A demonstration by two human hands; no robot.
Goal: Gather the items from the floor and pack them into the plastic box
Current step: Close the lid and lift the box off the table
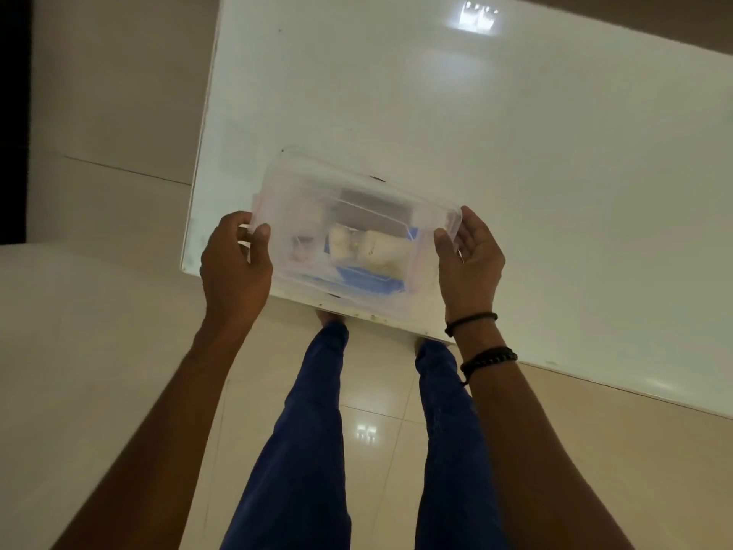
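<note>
Both hands [236, 267] [470, 267] w/ grip on clear plastic box [357, 228], no legible labels.

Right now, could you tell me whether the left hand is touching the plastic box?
Touching. The head view shows the left hand gripping the left end of the plastic box, thumb over its rim; the right hand holds the opposite end.

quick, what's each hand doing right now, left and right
Left hand: closed on the left end of the plastic box.
Right hand: gripping the box's right end.
</note>
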